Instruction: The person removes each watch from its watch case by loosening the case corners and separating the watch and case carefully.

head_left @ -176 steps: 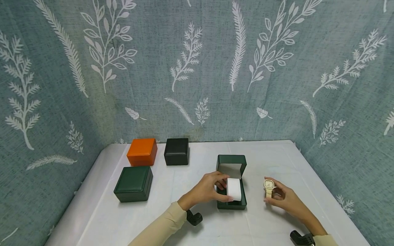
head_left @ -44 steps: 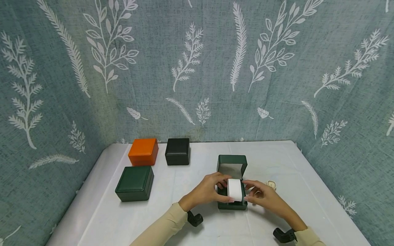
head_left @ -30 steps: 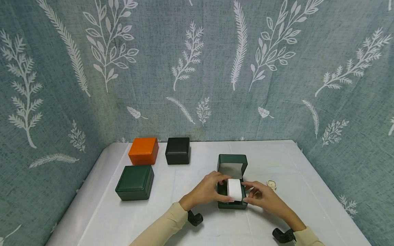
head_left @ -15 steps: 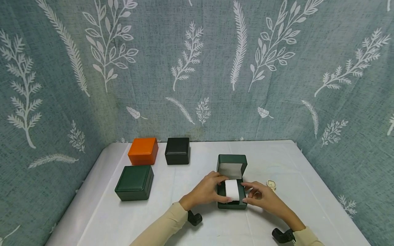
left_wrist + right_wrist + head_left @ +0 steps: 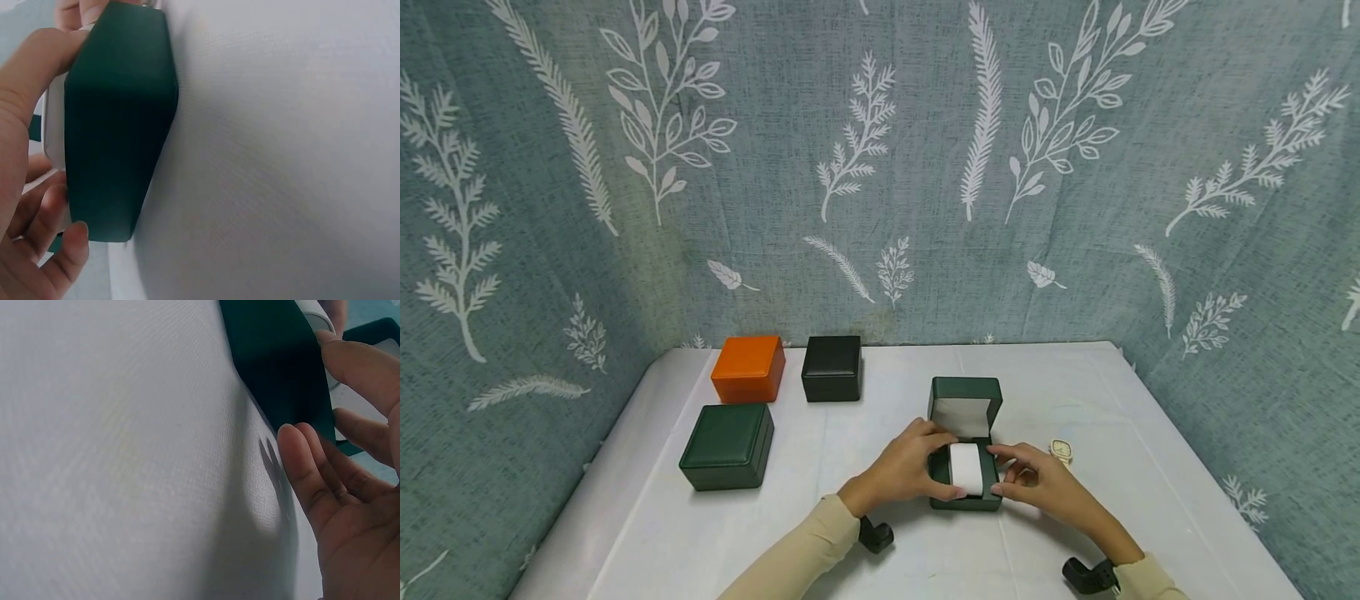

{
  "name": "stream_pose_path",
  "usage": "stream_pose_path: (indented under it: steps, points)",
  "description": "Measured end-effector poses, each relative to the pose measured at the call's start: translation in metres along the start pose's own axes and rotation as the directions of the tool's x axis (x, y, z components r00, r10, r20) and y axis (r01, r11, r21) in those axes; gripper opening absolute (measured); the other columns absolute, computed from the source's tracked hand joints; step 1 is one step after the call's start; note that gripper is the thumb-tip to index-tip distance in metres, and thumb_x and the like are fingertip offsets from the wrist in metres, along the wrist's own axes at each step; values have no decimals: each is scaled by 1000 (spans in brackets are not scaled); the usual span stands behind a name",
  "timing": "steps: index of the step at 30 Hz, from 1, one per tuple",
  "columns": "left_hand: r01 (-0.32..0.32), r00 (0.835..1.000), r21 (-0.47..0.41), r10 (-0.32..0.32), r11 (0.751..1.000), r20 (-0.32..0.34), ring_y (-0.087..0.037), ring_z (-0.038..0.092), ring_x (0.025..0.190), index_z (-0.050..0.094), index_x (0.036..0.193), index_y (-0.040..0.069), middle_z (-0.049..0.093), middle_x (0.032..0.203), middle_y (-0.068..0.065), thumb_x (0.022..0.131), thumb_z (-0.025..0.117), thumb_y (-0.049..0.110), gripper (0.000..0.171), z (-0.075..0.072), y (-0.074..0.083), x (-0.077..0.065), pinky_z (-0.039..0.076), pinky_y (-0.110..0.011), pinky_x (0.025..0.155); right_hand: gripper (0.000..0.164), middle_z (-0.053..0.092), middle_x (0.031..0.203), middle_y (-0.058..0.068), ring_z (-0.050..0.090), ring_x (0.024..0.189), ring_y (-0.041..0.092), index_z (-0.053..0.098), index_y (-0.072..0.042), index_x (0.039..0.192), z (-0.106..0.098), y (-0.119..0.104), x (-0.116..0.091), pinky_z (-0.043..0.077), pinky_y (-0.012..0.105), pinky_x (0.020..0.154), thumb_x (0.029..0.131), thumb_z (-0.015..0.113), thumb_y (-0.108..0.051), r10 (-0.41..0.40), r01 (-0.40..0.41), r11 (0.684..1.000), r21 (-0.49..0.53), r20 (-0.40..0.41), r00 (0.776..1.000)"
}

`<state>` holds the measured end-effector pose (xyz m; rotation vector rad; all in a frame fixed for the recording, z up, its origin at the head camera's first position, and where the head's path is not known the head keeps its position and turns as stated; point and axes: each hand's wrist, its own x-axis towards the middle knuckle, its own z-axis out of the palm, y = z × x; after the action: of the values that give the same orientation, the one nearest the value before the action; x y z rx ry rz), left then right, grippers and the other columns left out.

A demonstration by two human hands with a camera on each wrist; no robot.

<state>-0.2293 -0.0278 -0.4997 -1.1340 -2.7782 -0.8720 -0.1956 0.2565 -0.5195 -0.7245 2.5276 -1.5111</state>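
An open green watch box point(image 5: 943, 502) stands on the table, its lid point(image 5: 966, 390) raised at the back. Inside sits a white watch cushion point(image 5: 966, 468), its end also visible in the right wrist view. My left hand point(image 5: 898, 467) grips the box's left side, thumb at the front and fingers at the back, close beside the cushion. My right hand point(image 5: 1037, 483) holds the right side, with thumb and index finger at the rim. In the right wrist view its other fingers point(image 5: 306, 469) lie along the outer wall. A pale gold watch point(image 5: 1061, 452) lies behind my right hand, its strap partly hidden.
To the left stand several closed boxes: an orange box point(image 5: 748, 369) and a black box point(image 5: 832, 368) at the back, and a larger green box point(image 5: 727, 447) in front of them. A leaf-patterned curtain point(image 5: 925, 167) borders the white table point(image 5: 850, 533).
The right hand has put down the watch and moved left to the box. The cushion has shifted slightly left, then lower into the box, with the left hand beside it.
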Motion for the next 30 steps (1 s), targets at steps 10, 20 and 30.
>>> stream_pose_path:
  steps: [10, 20, 30]
  points:
    - [5, 1000, -16, -6, 1000, -17, -9, 49, 110, 68, 134, 15, 59, 129, 2, 79, 86, 56, 71, 2, 0, -1, 50, -26, 92, 58, 62, 115, 12, 66, 89, 13, 59, -4, 142, 0, 1, 0, 57, 28, 77, 92, 80, -24, -6, 6, 1000, -2, -5, 1000]
    - [28, 999, -35, -28, 999, 18, -10, 48, 111, 65, 139, 16, 58, 133, 1, 78, 84, 61, 77, 0, 0, -1, 50, -28, 94, 57, 62, 114, 13, 65, 89, 13, 59, -3, 142, 1, -1, -1, 57, 28, 77, 93, 79, -22, -10, 10, 1000, 2, -2, 1000]
    - [7, 999, -11, -6, 1000, 45, -14, 49, 118, 64, 141, 14, 58, 136, 0, 83, 81, 58, 75, -2, -1, -1, 49, -29, 98, 56, 62, 115, 14, 65, 89, 14, 58, 1, 142, 1, -6, -2, 56, 28, 77, 94, 78, -18, -29, 29, 999, 23, 3, 1000]
